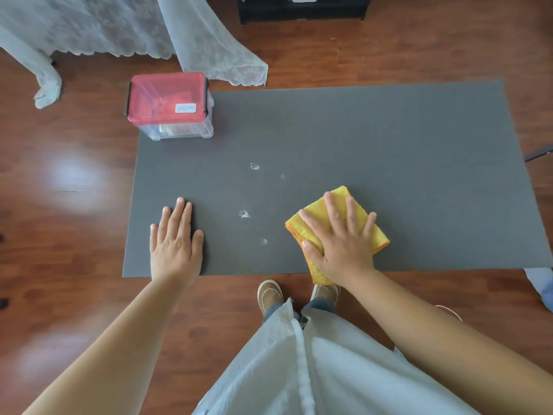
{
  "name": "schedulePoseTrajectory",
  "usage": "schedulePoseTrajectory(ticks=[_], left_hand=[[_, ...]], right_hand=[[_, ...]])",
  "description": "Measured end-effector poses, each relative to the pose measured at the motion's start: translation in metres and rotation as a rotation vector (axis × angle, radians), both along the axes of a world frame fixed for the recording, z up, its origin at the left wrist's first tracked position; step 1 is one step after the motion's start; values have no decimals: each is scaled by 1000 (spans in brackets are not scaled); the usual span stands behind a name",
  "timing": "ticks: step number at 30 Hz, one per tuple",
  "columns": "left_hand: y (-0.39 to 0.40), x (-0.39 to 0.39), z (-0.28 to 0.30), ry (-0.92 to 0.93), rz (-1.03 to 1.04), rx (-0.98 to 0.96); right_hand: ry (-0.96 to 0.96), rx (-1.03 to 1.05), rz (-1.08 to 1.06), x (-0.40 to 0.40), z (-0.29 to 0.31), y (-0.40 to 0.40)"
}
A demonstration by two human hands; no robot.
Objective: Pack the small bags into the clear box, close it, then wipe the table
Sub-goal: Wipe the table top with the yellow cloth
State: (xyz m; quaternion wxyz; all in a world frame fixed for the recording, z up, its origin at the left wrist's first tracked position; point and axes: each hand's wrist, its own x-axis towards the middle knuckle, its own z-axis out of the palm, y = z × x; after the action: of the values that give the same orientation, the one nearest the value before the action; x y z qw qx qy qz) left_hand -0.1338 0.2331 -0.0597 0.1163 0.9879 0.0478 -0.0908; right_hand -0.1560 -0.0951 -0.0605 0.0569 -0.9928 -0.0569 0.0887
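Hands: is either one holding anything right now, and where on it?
Neither grips anything. The right hand lies flat, fingers spread, pressing on top of the folded yellow cloth. The left hand rests palm-down on the bare grey mat.

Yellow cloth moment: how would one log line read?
stage: wiping | right hand: flat on yellow cloth | left hand: flat on table | clear box: closed

Dark grey table top (389, 151) over reddish wood floor (74, 250). Far left corner: clear box (176, 130), red lid (166, 97) shut, black latches at sides. Middle: small white smudges (244, 214), scattered. Near right: folded yellow cloth (338, 205), near end hanging off near edge, right hand (341, 241) flat on it. Near left: left hand (176, 241) flat on surface, fingers spread.
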Motion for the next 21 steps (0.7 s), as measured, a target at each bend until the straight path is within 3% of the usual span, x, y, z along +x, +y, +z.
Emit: schedulePoseTrajectory(ticks=[5,9,16,21], left_hand=[[-2,0,2,-10,-8,-21],[0,-1,2,-15,-22,-39],[0,1,1,6,-44,-18],[0,1,0,-8,-67,-13]], right_hand=[[21,79,220,20,2,102],[51,89,181,59,3,140],[58,35,-151,120,0,67],[31,-9,-305,81,1,26]])
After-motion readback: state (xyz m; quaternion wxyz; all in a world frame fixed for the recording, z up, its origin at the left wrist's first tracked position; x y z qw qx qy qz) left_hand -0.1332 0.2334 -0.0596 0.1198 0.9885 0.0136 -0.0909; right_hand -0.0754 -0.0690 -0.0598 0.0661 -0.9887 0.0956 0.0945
